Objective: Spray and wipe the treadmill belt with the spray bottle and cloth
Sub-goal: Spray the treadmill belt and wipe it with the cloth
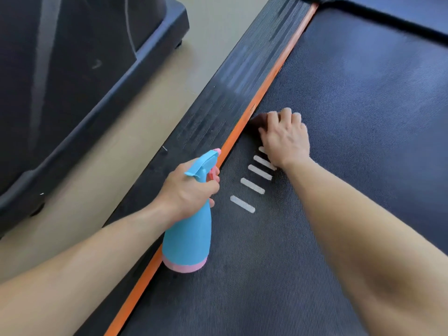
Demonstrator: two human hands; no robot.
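Nearest to me, the left hand [191, 187] grasps the neck of the blue spray bottle [186, 238], fingers wrapped below the trigger. The bottle stands roughly upright over the left edge of the treadmill belt [339, 117], beside the orange strip [266, 86]. I cannot tell whether its pink base touches. Five white marks [252, 185] lie between the hands. Farther out, the right hand [283, 139] clasps a dark cloth [257, 121] with bent fingers, pressing it on the belt beside the strip.

left hand [191, 187]: fingers curled round spray bottle [188, 238] | right hand [284, 139]: palm down, fingers curled over cloth [256, 121]
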